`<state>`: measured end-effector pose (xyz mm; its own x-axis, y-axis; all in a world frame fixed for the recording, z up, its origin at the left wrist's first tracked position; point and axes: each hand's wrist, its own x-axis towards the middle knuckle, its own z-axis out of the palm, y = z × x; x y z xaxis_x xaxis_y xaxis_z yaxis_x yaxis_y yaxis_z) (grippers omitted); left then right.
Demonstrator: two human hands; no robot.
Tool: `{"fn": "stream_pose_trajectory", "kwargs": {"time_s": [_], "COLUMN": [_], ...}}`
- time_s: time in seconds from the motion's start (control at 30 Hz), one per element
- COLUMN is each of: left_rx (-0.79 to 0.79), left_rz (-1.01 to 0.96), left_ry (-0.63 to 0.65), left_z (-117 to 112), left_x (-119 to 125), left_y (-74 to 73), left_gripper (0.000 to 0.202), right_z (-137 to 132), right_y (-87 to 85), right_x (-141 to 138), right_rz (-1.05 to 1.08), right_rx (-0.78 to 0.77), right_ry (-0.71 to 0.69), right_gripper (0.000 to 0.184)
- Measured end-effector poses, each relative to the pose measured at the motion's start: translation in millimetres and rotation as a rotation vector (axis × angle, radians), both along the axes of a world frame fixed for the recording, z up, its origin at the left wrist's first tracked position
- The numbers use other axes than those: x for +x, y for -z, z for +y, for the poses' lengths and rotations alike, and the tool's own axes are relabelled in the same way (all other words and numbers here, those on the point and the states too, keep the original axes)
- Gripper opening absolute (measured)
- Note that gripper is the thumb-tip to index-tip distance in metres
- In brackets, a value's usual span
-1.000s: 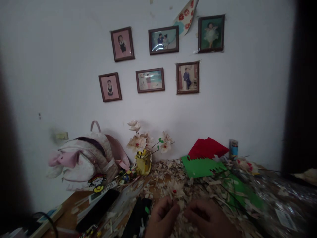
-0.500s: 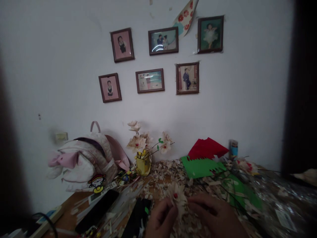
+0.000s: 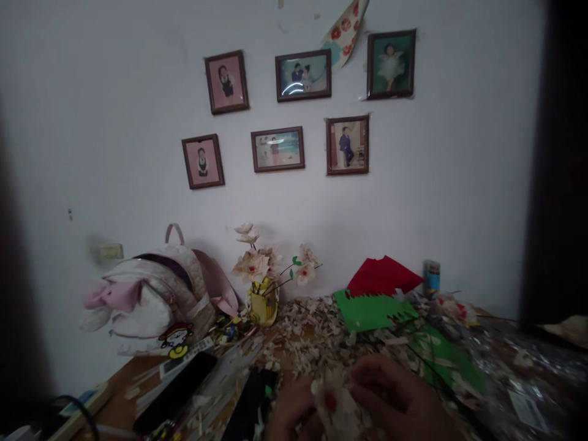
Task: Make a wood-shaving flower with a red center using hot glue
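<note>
paper shavings (image 3: 298,343) heap behind the paper flower (image 3: 337,407).

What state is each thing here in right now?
Pale flower with red centre: held between both hands
Left hand: closed on the flower
Right hand: closed on the flower
Yellow vase: upright, holding pale flowers
Green paper: lying flat, one edge zigzag-cut
Backpack: upright against the wall

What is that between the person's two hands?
The head view shows a pale handmade flower with a red centre, between the left hand and the right hand.
</note>
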<state>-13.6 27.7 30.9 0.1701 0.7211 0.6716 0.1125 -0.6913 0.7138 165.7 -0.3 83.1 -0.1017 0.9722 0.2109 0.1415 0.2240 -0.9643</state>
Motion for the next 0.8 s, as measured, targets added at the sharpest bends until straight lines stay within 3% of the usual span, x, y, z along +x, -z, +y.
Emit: {"fn": "stream_pose_trajectory", "kwargs": {"time_s": [0.1, 0.17, 0.3, 0.47, 0.67, 0.8], "left_rx": [0.135, 0.167, 0.134, 0.091, 0.027, 0.018], "left_rz": [0.108, 0.13, 0.165, 0.242, 0.253, 0.237], "left_ry": [0.116, 0.126, 0.106, 0.17, 0.148, 0.138], "left_z": [7, 7, 2, 5, 4, 3], "left_x": [1, 2, 1, 1, -1, 2], "left_y": [-3.2, -7.4, -12.8, -9.1, -6.1, -6.5], "left_gripper": [0.039, 0.037, 0.037, 0.042, 0.044, 0.042], "right_z": [-2, -3, -3, 0, 6, 3], "right_y": [-2.1, -2.8, -2.3, 3.2, 6.2, 2.7], "right_x": [0, 1, 5, 3, -3, -4], "right_rz": [-0.035, -0.022, 0.052, 0.258, 0.151, 0.173], "right_rx": [0.012, 0.005, -0.075, -0.154, -0.014, -0.019], "right_ry": [-0.03, -0.056, -0.09, -0.074, 0.092, 0.041], "right_gripper": [0.008, 0.007, 0.01, 0.02, 0.014, 0.016]}}
